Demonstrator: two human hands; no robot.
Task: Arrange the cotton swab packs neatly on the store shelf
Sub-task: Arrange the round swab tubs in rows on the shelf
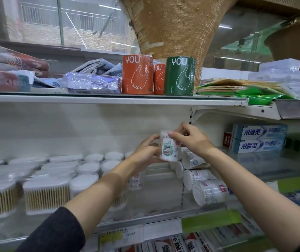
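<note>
Two hands: left hand, right hand, one round cotton swab pack held up between them. Tipped-over round packs at right of the middle shelf: about five, some hidden. Upright round tubs at left: at least eight, blurred, exact count unclear. Wooden-stick swab boxes in front: two clear. Top shelf: two orange rolls, one green roll. Two toothpaste boxes, stacked.

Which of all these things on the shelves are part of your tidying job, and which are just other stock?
Part of the job:
held swab tub
left hand
right hand
tipped swab tubs
upright swab packs

Just other stock:
toothpaste boxes
orange roll
green roll
folded towels
</note>
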